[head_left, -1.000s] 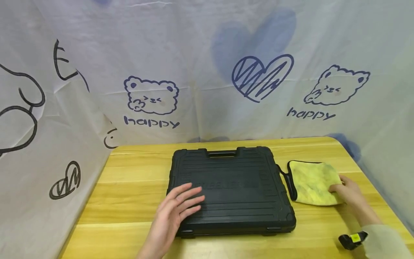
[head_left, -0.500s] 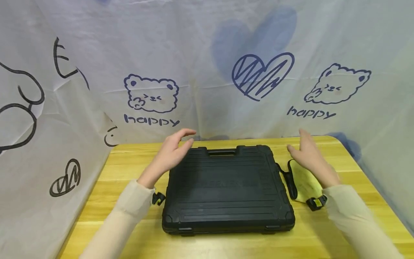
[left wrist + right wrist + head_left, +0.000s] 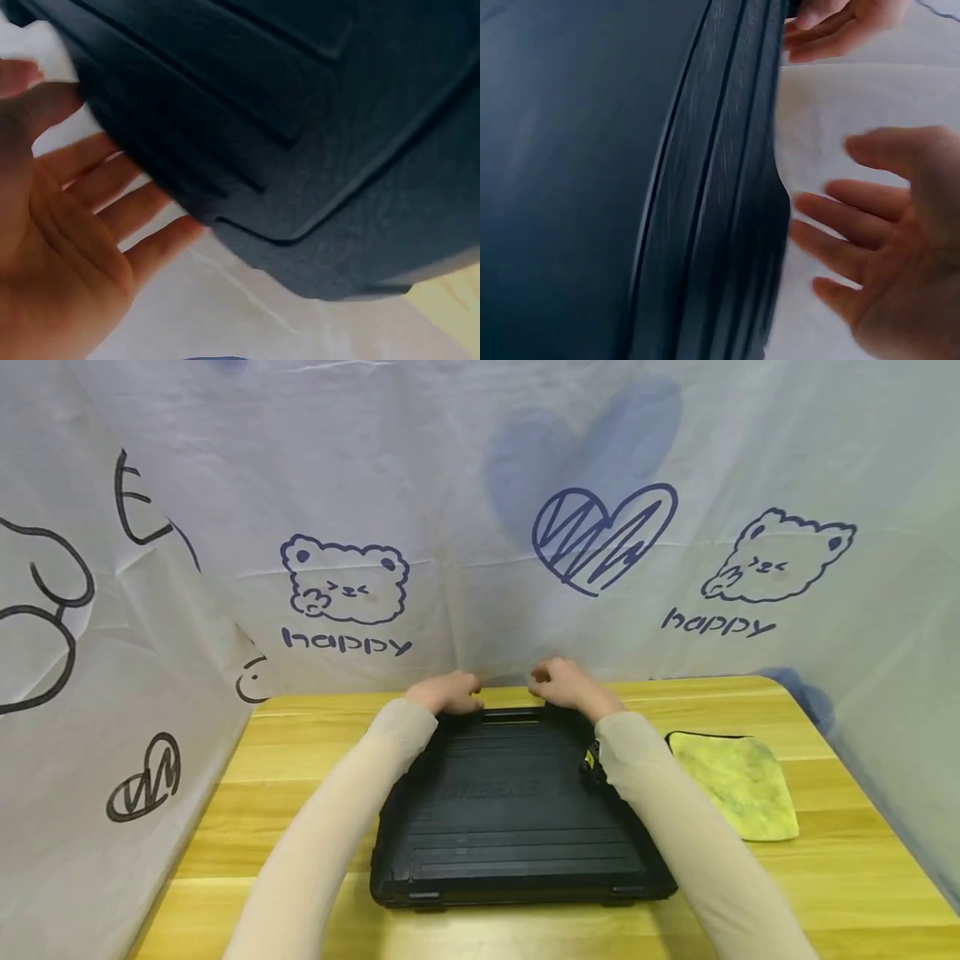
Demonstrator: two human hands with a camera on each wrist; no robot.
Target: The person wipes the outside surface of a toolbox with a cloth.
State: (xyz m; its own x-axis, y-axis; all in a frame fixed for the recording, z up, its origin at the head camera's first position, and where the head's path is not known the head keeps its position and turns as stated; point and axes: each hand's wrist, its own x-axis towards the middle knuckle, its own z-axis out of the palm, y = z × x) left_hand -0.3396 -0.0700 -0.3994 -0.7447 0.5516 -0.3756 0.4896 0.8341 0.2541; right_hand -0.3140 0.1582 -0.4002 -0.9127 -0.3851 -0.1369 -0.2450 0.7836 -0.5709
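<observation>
A black hard plastic carrying case point(image 3: 517, 810) lies flat on the table, its handle slot at the far edge. At that edge, left of the handle, my left hand point(image 3: 450, 692) touches the case. In the left wrist view its nearly straight fingers point(image 3: 124, 180) meet the case's rim, and some fingertips are hidden behind it. Right of the handle, my right hand point(image 3: 566, 681) reaches over the same edge. The right wrist view has its fingers point(image 3: 840, 247) spread and loosely bent close to the rim; contact is hard to tell there.
A yellow cloth point(image 3: 738, 785) with black edging lies on the wooden table point(image 3: 285, 760) right of the case, partly behind my right sleeve. A white printed curtain point(image 3: 465, 527) hangs just behind the table's far edge and along both sides.
My right hand has left the yellow cloth and moved left to the case's far edge. My left hand has gone from above the case's front left part to that far edge.
</observation>
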